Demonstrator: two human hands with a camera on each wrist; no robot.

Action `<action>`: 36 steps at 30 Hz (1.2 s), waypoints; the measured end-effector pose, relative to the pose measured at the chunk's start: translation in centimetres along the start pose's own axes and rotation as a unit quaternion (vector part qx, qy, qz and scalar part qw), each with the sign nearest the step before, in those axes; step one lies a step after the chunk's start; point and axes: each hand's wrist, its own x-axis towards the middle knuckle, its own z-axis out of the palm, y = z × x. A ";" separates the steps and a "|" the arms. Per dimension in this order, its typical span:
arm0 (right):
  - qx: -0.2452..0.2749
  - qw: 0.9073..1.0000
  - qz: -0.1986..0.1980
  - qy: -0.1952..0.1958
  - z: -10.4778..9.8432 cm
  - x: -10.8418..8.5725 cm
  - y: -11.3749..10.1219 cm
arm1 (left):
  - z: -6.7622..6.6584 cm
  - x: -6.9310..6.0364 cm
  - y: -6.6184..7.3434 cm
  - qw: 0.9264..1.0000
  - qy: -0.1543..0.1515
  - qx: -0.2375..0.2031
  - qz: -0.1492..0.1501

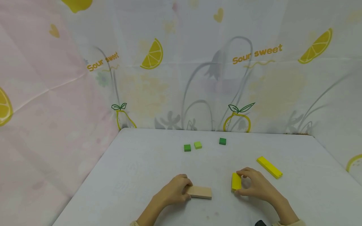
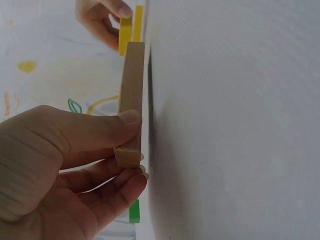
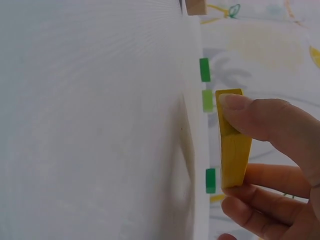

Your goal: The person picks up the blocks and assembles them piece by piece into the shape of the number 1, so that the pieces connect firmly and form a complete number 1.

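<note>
Six blocks were at the white table (image 1: 127, 166): one wooden block (image 1: 201, 192), two yellow, three green. The left hand (image 1: 176, 190) pinched the wooden block, its fingers hiding the left end; the right hand (image 1: 255, 185) gripped one yellow block (image 1: 236, 182). The second yellow block (image 1: 269, 167) lay toward the table's right edge; the green blocks (image 1: 198, 145) lay near the far edge, before a lemon-print cloth (image 1: 175, 94). The right wrist view showed the gripped yellow one raised, which the head view left unclear.
</note>
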 end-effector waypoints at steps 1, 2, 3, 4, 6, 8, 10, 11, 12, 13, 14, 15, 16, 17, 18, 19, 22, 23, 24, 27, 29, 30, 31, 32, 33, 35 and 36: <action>-0.001 1.000 0.000 0.001 0.0 0.0 0.0 | 0.0 0.0 0.0 1.000 -0.001 -0.001 0.000; 0.000 1.000 0.001 0.000 0.0 0.1 -0.1 | 0.1 0.1 0.1 1.000 -0.003 -0.002 -0.001; 0.001 1.000 0.001 0.000 0.0 0.1 -0.1 | 0.1 0.1 0.1 1.000 -0.004 -0.002 -0.002; 0.002 1.000 0.003 -0.002 0.1 0.2 -0.1 | 0.2 0.1 0.1 1.000 -0.005 -0.003 -0.003; 0.005 1.000 0.005 -0.003 0.1 0.3 -0.2 | 0.2 0.2 0.2 1.000 -0.006 -0.005 -0.003; 0.008 1.000 0.006 -0.005 0.2 0.4 -0.4 | 0.2 0.2 0.3 1.000 -0.006 -0.004 -0.003; 0.008 1.000 0.003 -0.005 0.2 0.5 -0.5 | 0.2 0.3 0.4 1.000 -0.006 -0.003 -0.003; 0.008 1.000 0.001 -0.004 0.3 0.6 -0.6 | 0.2 0.3 0.5 1.000 -0.006 -0.003 -0.003; 0.008 1.000 0.000 -0.003 0.3 0.6 -0.6 | 0.2 0.3 0.5 1.000 -0.006 -0.002 -0.004; 0.007 1.000 -0.002 -0.002 0.3 0.7 -0.7 | 0.2 0.4 0.5 1.000 -0.006 -0.002 -0.004; 0.005 1.000 -0.004 0.000 0.4 0.8 -0.7 | 0.3 0.4 0.6 1.000 -0.007 -0.002 -0.005; 0.006 1.000 -0.007 0.001 0.4 0.8 -0.8 | 0.3 0.4 0.6 1.000 -0.007 -0.003 -0.005; 0.006 1.000 -0.009 0.002 0.4 0.9 -0.8 | 0.4 0.5 0.6 1.000 -0.008 -0.004 -0.005; 0.005 1.000 -0.011 0.004 0.5 1.0 -0.9 | 0.4 0.5 0.6 1.000 -0.007 -0.004 -0.005; 0.005 1.000 -0.013 0.005 0.5 1.1 -0.9 | 0.5 0.6 0.7 1.000 -0.007 -0.004 -0.005; 0.006 1.000 -0.015 0.006 0.6 1.2 -1.0 | 0.5 0.6 0.7 1.000 -0.007 -0.004 -0.005; 0.009 1.000 -0.024 0.006 0.8 1.4 -1.2 | 0.7 0.8 0.7 1.000 -0.005 0.002 -0.004; 0.010 1.000 -0.025 0.005 0.9 1.5 -1.3 | 0.7 0.9 0.7 1.000 -0.004 0.004 -0.004; 0.011 1.000 -0.027 0.004 0.9 1.6 -1.4 | 0.8 0.9 0.7 1.000 -0.004 0.006 -0.004; 0.013 0.999 -0.030 -0.001 1.1 1.9 -1.7 | 0.9 1.0 0.7 1.000 -0.004 0.009 -0.003; 0.010 1.000 -0.029 -0.003 1.2 2.1 -1.8 | 0.9 1.1 0.7 1.000 -0.004 0.009 -0.002; 0.008 1.000 -0.030 -0.003 1.3 2.2 -1.9 | 1.0 1.1 0.8 1.000 -0.004 0.007 -0.002; 0.006 1.000 -0.030 -0.003 1.3 2.3 -2.0 | 1.0 1.1 0.8 1.000 -0.005 0.007 -0.003; 0.006 0.999 -0.031 -0.004 1.4 2.4 -2.0 | 1.0 1.1 0.9 1.000 -0.005 0.006 -0.003; 0.005 0.999 -0.031 -0.005 1.4 2.4 -2.1 | 0.9 1.1 0.9 1.000 -0.006 0.006 -0.005; 0.008 0.999 -0.031 -0.008 1.5 2.6 -2.3 | 0.9 1.2 1.0 1.000 -0.008 0.006 -0.006; 0.009 0.999 -0.032 -0.010 1.5 2.6 -2.4 | 0.9 1.2 1.0 1.000 -0.008 0.007 -0.007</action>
